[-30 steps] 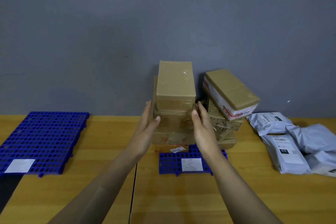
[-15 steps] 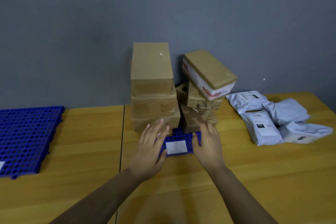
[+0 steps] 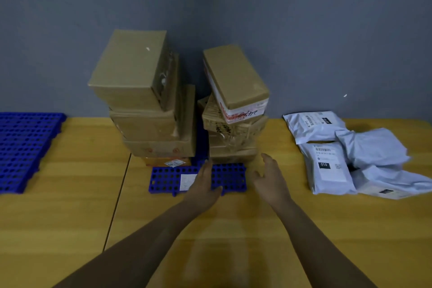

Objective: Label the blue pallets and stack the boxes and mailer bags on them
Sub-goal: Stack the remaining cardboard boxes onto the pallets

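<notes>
Wooden table (two joined tops) against a grey wall.

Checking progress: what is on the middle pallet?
On the pallet: two stacks of boxes, a white label partly covered by the left hand. Anything behind the boxes is hidden.

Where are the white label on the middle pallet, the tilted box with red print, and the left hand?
white label (image 3: 187, 181): head view, its uncovered left part.
tilted box (image 3: 235, 77): head view, its brown top face.
left hand (image 3: 203, 183): head view, its back.
</notes>
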